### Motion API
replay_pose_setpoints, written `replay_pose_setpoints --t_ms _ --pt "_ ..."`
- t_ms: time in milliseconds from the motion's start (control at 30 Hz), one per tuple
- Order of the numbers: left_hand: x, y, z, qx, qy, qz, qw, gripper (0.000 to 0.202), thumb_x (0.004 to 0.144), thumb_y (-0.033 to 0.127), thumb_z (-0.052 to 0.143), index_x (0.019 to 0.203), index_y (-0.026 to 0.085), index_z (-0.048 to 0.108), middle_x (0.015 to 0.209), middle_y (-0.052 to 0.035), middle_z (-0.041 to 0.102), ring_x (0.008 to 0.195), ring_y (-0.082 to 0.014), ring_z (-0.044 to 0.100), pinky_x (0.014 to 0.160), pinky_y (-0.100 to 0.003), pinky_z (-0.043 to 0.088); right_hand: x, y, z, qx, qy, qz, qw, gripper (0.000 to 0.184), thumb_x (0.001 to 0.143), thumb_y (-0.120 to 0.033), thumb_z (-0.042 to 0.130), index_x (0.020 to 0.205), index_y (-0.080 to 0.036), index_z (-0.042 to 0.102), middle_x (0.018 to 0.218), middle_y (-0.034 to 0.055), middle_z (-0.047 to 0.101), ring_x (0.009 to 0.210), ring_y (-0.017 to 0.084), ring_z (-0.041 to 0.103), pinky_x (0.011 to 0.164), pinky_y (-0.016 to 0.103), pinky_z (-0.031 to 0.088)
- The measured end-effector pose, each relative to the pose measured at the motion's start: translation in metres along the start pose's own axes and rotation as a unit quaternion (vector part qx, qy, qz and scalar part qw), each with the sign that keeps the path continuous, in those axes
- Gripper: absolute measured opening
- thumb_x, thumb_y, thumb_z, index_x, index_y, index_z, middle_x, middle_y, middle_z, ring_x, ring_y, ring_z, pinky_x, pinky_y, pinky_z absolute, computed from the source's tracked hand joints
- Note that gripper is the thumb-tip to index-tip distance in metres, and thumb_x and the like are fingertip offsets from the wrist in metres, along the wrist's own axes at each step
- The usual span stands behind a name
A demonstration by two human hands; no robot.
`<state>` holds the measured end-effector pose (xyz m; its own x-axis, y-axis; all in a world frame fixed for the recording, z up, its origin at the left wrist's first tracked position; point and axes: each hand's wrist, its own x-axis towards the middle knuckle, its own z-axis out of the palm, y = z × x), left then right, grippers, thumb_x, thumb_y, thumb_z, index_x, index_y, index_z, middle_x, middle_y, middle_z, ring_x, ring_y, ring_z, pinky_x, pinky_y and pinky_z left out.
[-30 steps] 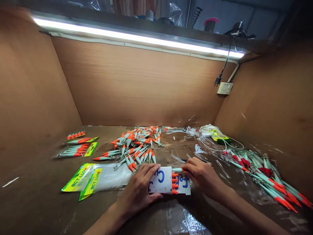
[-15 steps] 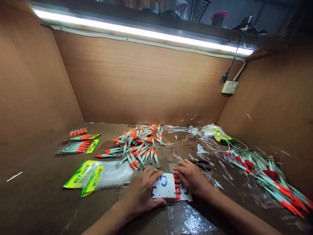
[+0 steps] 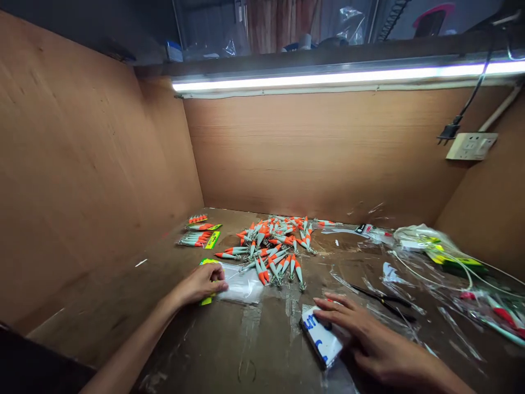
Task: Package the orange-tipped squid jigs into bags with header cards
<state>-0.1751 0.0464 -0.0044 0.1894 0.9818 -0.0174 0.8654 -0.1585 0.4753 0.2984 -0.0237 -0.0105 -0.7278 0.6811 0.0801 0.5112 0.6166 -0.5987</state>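
Note:
My left hand [image 3: 202, 283] reaches out to the left and pinches the clear plastic bags with yellow-green header cards [image 3: 241, 288] that lie flat on the brown table. My right hand [image 3: 361, 334] lies flat with fingers stretched over a white card with blue lettering [image 3: 322, 338], which holds a row of orange-tipped lures, mostly hidden under the fingers. Behind both hands is a loose heap of pale green lures with orange tips [image 3: 274, 246].
Filled lure packets [image 3: 199, 236] lie at the far left. Black pliers [image 3: 383, 299] rest right of the card. Crumpled plastic, a white cord and more lures [image 3: 451, 262] crowd the right side. Wooden walls enclose the table on three sides; a socket [image 3: 471, 146] is at right.
My left hand left the white card and moved left onto the plastic bags. My right hand now lies flat on the card. The view has swung to the left.

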Motion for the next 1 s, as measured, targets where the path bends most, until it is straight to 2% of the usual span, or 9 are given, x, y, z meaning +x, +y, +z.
replay_pose_setpoints --t_ms 167,367,433,533,633,700,767,867,1000 --pt "-0.01 0.005 -0.011 0.034 0.039 0.014 0.999 0.042 0.088 0.054 0.053 0.082 0.018 0.073 0.08 -0.0043 0.069 0.079 -0.022 0.06 0.069 -0.027 0.037 -0.004 0.004 -0.001 0.009 0.024 -0.011 1.0 0.069 0.082 -0.007 0.052 0.145 -0.035 0.05 0.159 0.0027 0.037 0.15 0.029 0.024 0.12 0.06 0.024" --pt "-0.053 0.049 -0.047 0.154 0.214 0.007 0.965 0.032 0.09 0.051 0.057 0.084 0.026 0.076 0.089 -0.0043 0.071 0.083 -0.0227 0.064 0.071 -0.027 0.04 0.0 0.002 -0.009 0.087 0.124 0.031 0.988 0.043 0.096 -0.037 0.057 0.139 -0.03 0.058 0.151 0.0095 0.049 0.142 0.03 0.04 0.118 0.055 0.029" --pt "-0.06 0.08 -0.039 0.165 0.264 0.05 0.949 0.029 0.092 0.049 0.057 0.086 0.027 0.076 0.09 -0.0036 0.07 0.084 -0.0222 0.063 0.071 -0.027 0.041 0.008 -0.006 -0.01 0.203 0.152 0.074 0.964 0.052 0.094 -0.047 0.06 0.142 -0.028 0.053 0.149 0.0114 0.05 0.137 0.029 0.047 0.116 0.052 0.033" --pt "-0.058 0.131 -0.013 0.159 0.307 0.153 0.926 0.029 0.097 0.046 0.054 0.089 0.027 0.075 0.088 -0.0032 0.069 0.083 -0.0205 0.061 0.074 -0.028 0.043 0.025 -0.02 -0.009 0.438 0.161 0.108 0.878 0.068 0.091 -0.058 0.061 0.149 -0.028 0.042 0.15 0.0136 0.048 0.129 0.027 0.056 0.108 0.046 0.044" --pt "-0.047 0.168 0.01 0.143 0.281 0.255 0.914 0.028 0.099 0.041 0.052 0.086 0.026 0.073 0.082 -0.0029 0.067 0.08 -0.02 0.061 0.075 -0.03 0.045 0.04 -0.03 -0.009 0.567 0.188 0.106 0.795 0.066 0.083 -0.056 0.073 0.138 -0.025 0.053 0.132 0.0129 0.063 0.105 0.022 0.068 0.092 0.036 0.053" --pt "-0.038 0.18 0.015 0.119 0.264 0.282 0.915 0.025 0.098 0.043 0.055 0.092 0.027 0.073 0.088 -0.0033 0.069 0.085 -0.0213 0.063 0.077 -0.032 0.048 0.046 -0.031 -0.01 0.571 0.238 0.106 0.779 0.051 0.074 -0.046 0.084 0.114 -0.019 0.067 0.1 0.0075 0.073 0.076 0.015 0.067 0.072 0.027 0.053" --pt "-0.028 0.188 0.013 0.072 0.248 0.29 0.921 0.033 0.092 0.051 0.062 0.115 0.027 0.068 0.11 -0.0058 0.069 0.104 -0.0257 0.063 0.089 -0.037 0.05 0.048 -0.031 -0.011 0.539 0.273 0.104 0.79 0.036 0.07 -0.04 0.087 0.091 -0.015 0.071 0.077 0.0021 0.069 0.059 0.01 0.057 0.06 0.023 0.045" --pt "-0.006 0.196 0.011 -0.032 0.167 0.296 0.94 0.07 0.086 0.06 0.065 0.145 0.026 0.046 0.139 -0.0115 0.057 0.13 -0.0305 0.052 0.106 -0.045 0.044 0.045 -0.032 -0.009 0.481 0.255 0.095 0.833 0.03 0.071 -0.041 0.085 0.079 -0.014 0.073 0.069 0.0011 0.068 0.057 0.01 0.053 0.059 0.024 0.041" --pt "0.031 0.204 0.035 -0.214 -0.089 0.308 0.923 0.061 0.082 0.06 0.069 0.13 0.022 0.06 0.123 -0.011 0.067 0.115 -0.027 0.062 0.097 -0.04 0.05 0.04 -0.035 -0.006 0.417 0.222 0.087 0.877 0.031 0.073 -0.045 0.082 0.077 -0.015 0.073 0.068 0.0019 0.069 0.059 0.012 0.055 0.061 0.026 0.043"
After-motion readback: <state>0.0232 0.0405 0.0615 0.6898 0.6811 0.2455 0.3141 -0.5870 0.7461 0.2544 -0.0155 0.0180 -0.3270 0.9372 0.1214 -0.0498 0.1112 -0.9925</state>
